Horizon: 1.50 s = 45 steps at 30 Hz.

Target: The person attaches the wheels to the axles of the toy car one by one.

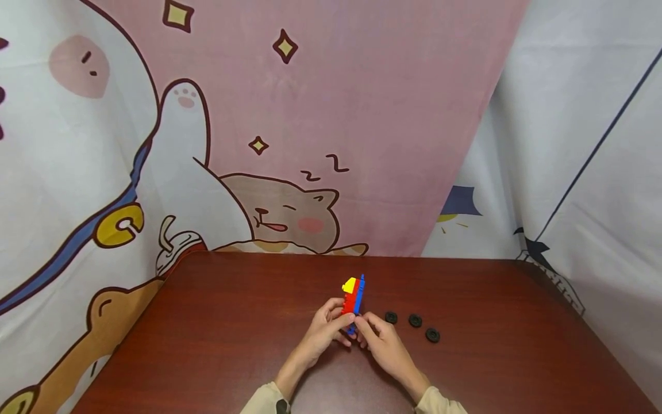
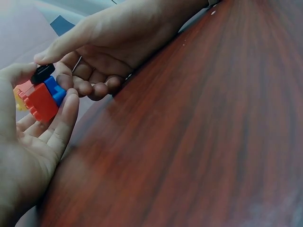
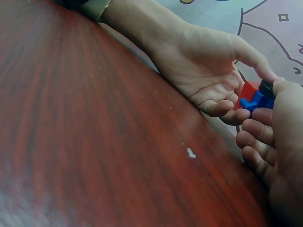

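The left hand point(image 1: 318, 334) is gripping the block assembly point(image 1: 350, 299) above the table point(image 1: 227, 328), apparently steadying it, while the right hand point(image 1: 385, 347) is pinching a black wheel point(image 2: 42, 74) against its side (probably for alignment).

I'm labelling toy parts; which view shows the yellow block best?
The head view: there the yellow block shows unobstructed. The left wrist view shows only part, beyond the red block; the right wrist view shows none.
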Available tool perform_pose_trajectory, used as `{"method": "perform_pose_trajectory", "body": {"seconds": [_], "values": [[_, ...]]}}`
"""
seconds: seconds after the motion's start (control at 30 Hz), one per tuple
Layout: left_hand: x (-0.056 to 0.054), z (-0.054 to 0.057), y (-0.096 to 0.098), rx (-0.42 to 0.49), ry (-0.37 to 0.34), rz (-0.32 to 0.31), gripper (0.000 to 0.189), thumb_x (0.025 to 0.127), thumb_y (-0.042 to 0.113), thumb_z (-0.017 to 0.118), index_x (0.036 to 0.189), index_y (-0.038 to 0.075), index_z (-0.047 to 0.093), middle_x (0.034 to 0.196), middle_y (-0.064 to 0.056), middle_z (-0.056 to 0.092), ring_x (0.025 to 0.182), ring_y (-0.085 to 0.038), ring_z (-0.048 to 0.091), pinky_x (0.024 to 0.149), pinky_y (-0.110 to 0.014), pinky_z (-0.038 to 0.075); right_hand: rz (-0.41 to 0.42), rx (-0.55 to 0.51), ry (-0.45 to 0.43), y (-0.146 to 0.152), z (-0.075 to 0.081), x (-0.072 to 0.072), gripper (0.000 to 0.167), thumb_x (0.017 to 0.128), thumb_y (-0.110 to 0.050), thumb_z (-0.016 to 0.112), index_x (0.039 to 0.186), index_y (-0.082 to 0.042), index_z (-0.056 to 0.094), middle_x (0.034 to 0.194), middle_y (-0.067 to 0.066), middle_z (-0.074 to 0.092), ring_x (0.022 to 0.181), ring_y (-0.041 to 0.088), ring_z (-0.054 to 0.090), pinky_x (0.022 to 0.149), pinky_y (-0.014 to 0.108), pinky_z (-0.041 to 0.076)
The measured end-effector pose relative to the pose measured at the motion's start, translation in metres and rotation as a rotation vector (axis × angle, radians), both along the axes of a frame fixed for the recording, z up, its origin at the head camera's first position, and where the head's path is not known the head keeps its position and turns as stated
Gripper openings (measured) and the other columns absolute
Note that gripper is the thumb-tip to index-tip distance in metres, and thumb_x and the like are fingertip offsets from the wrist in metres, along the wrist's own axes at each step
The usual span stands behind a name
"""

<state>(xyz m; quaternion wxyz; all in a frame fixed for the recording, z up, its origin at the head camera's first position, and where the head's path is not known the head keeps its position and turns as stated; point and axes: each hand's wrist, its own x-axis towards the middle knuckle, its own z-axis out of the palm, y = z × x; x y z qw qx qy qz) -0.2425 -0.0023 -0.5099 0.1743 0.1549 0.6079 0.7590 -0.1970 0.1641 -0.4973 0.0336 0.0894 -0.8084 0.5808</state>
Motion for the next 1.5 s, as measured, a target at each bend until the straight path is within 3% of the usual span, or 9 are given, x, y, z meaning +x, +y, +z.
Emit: {"method": "perform_pose_trajectory", "body": {"seconds": [0.17, 0.5, 0.8, 1.13, 1.5], "values": [[-0.001, 0.0, 0.001, -0.006, 0.002, 0.017, 0.043, 0.1, 0.022, 0.059, 0.13, -0.004, 0.043, 0.097, -0.001, 0.066, 0.067, -0.015, 0.065, 0.056, -0.028, 0.058, 0.004, -0.011, 0.009, -0.001, 0.014, 0.006, 0.029, 0.106, -0.022, 0.049, 0.085, -0.007, 0.063, 0.076, 0.016, 0.064, 0.066, 0.023, 0.061, 0.061, 0.026, 0.052], [-0.001, -0.002, 0.001, -0.006, 0.0, 0.031, 0.042, 0.099, 0.021, 0.06, 0.128, -0.006, 0.043, 0.095, -0.001, 0.066, 0.064, -0.015, 0.067, 0.055, -0.027, 0.058, -0.006, -0.021, 0.013, -0.002, 0.011, 0.006, 0.03, 0.106, -0.022, 0.049, 0.084, -0.006, 0.062, 0.074, 0.016, 0.063, 0.065, 0.024, 0.061, 0.059, 0.026, 0.051], [-0.001, -0.001, 0.001, -0.008, 0.002, 0.022, 0.041, 0.1, 0.021, 0.059, 0.126, -0.005, 0.043, 0.094, -0.002, 0.067, 0.065, -0.016, 0.069, 0.056, -0.03, 0.059, 0.002, -0.029, -0.019, -0.001, 0.02, 0.009, 0.027, 0.107, -0.021, 0.047, 0.088, -0.008, 0.061, 0.078, 0.015, 0.063, 0.065, 0.027, 0.06, 0.056, 0.027, 0.051], [0.0, 0.0, 0.001, -0.001, -0.005, 0.025, 0.038, 0.099, 0.021, 0.058, 0.124, -0.002, 0.041, 0.094, -0.002, 0.064, 0.064, -0.017, 0.069, 0.057, -0.031, 0.06, -0.005, -0.033, -0.018, 0.006, -0.014, -0.007, 0.02, 0.107, -0.025, 0.046, 0.1, -0.014, 0.061, 0.084, 0.009, 0.065, 0.066, 0.021, 0.06, 0.056, 0.028, 0.052], [0.0, -0.001, 0.001, 0.009, 0.021, 0.007, 0.027, 0.098, 0.014, 0.057, 0.115, -0.001, 0.043, 0.094, -0.001, 0.062, 0.065, -0.015, 0.065, 0.055, -0.03, 0.059, -0.004, -0.07, -0.018, 0.008, -0.016, -0.009, 0.02, 0.106, -0.03, 0.049, 0.106, -0.013, 0.06, 0.077, 0.008, 0.063, 0.064, 0.016, 0.06, 0.054, 0.028, 0.051]]}}
